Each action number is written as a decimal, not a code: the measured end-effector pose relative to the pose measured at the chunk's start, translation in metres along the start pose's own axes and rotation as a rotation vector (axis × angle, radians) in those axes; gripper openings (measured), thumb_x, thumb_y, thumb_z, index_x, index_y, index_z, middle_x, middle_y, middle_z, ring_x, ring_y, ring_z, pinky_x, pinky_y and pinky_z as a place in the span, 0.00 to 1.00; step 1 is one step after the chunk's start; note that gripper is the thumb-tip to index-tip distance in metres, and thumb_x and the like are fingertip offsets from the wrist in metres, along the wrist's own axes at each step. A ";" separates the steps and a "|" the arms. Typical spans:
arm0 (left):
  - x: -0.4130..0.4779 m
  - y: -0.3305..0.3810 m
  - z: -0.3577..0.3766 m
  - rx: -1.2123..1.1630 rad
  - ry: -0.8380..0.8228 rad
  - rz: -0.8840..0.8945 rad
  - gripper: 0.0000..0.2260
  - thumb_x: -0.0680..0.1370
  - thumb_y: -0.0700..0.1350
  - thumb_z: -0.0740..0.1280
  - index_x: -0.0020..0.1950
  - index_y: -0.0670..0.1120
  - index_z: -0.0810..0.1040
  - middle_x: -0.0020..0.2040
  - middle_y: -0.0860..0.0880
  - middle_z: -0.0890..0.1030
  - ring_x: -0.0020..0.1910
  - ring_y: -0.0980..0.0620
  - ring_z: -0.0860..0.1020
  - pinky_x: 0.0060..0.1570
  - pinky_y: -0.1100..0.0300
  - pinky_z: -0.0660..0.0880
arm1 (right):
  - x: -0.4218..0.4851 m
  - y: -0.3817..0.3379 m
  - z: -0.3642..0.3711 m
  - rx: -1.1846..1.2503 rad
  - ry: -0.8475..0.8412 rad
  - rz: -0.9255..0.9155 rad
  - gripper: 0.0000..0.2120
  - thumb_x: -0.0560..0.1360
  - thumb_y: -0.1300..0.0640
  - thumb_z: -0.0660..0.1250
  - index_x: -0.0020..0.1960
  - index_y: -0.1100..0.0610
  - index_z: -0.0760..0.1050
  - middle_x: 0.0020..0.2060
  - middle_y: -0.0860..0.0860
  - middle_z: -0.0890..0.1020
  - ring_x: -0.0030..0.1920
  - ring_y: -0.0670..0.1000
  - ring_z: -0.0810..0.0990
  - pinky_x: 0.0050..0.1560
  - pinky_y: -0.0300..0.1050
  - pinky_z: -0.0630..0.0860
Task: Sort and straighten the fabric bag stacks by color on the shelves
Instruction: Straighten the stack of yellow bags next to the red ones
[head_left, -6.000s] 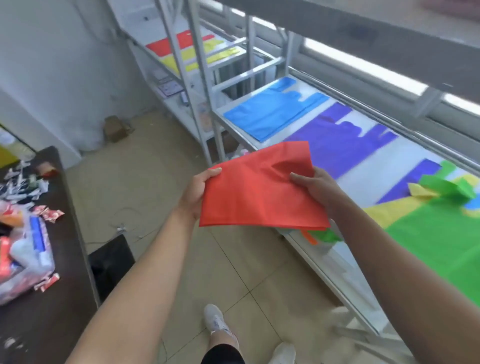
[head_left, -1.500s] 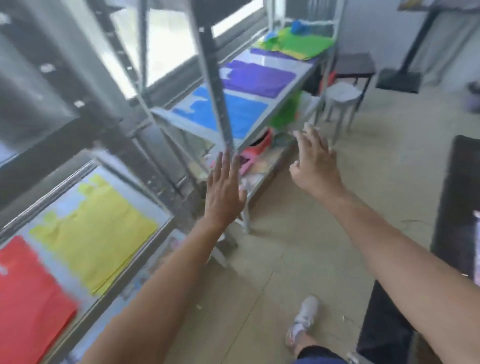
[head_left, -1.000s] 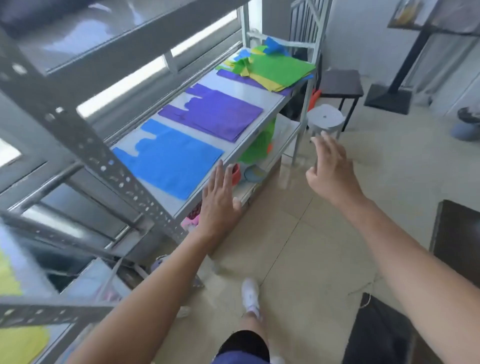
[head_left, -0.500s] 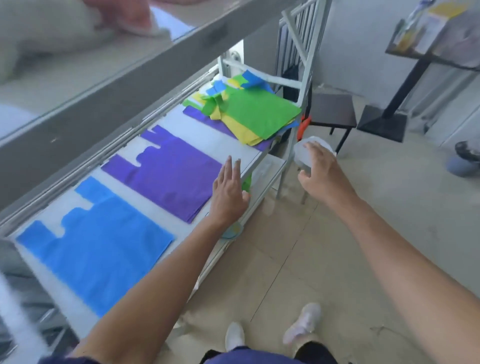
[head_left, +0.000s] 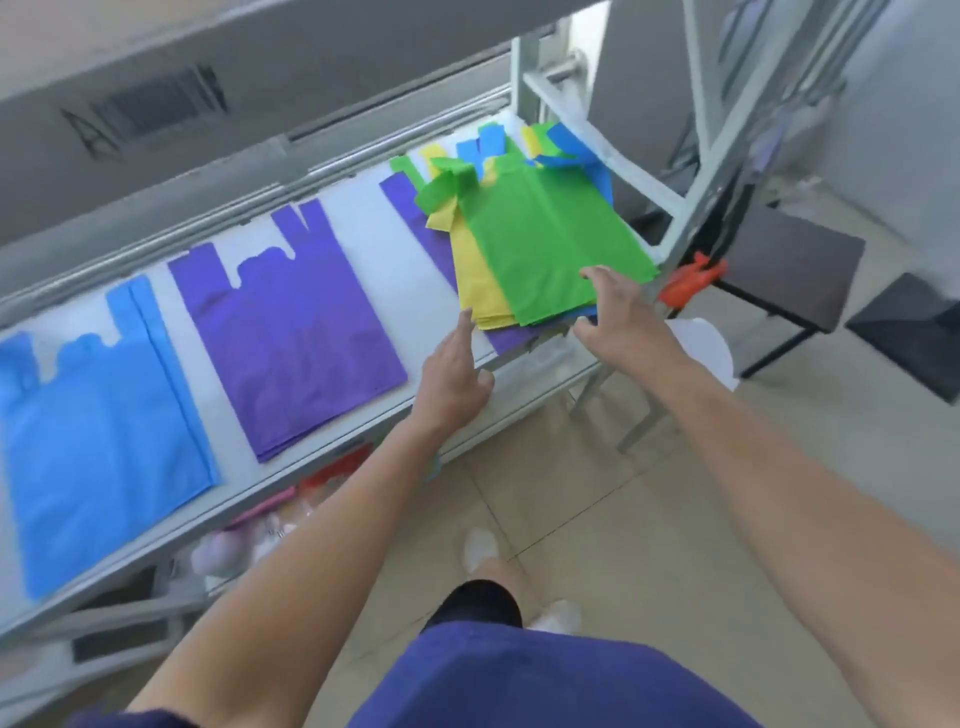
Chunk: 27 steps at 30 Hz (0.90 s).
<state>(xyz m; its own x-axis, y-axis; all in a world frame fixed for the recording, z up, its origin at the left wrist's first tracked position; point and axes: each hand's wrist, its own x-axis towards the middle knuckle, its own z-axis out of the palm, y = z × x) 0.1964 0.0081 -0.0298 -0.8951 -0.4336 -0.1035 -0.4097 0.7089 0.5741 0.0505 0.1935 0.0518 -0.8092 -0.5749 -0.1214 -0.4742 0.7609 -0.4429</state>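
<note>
Fabric bag pile (head_left: 550, 244), matte, green-topped, askew; left hand (head_left: 452, 376) and right hand (head_left: 623, 312) fingers (head_left: 464, 326) spread, empty.

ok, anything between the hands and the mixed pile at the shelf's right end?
Nothing visible. The right hand is open at the near edge of the green bag topping the mixed pile; the left hand points toward the yellow bag, bare shelf between.

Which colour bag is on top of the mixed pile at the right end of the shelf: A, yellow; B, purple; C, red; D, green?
D: the green bag lies uppermost, covering a yellow bag and a purple bag whose edges show beside it.
</note>
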 end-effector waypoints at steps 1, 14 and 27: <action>0.007 0.003 0.006 -0.022 0.015 -0.029 0.41 0.75 0.40 0.68 0.85 0.43 0.52 0.76 0.42 0.72 0.72 0.39 0.72 0.70 0.47 0.68 | 0.018 -0.001 0.002 -0.004 -0.029 -0.035 0.31 0.79 0.59 0.68 0.79 0.60 0.63 0.76 0.58 0.69 0.77 0.59 0.66 0.76 0.55 0.63; 0.147 0.046 0.037 -0.730 0.043 -0.611 0.35 0.79 0.37 0.64 0.83 0.46 0.52 0.72 0.46 0.76 0.58 0.46 0.78 0.45 0.67 0.75 | 0.154 0.036 0.032 -0.017 -0.418 -0.059 0.32 0.80 0.59 0.64 0.82 0.58 0.60 0.79 0.58 0.67 0.78 0.57 0.67 0.77 0.51 0.64; 0.165 0.091 0.031 -1.141 0.200 -0.634 0.22 0.75 0.25 0.53 0.61 0.40 0.78 0.57 0.42 0.86 0.52 0.47 0.86 0.46 0.56 0.76 | 0.198 0.101 0.023 0.210 -0.425 -0.167 0.15 0.82 0.51 0.68 0.61 0.62 0.80 0.50 0.57 0.81 0.53 0.57 0.79 0.49 0.45 0.71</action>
<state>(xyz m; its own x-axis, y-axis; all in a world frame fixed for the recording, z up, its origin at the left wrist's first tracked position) 0.0056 0.0182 -0.0192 -0.5227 -0.6583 -0.5416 -0.2803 -0.4673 0.8385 -0.1497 0.1498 -0.0379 -0.4940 -0.7890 -0.3654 -0.4697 0.5958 -0.6514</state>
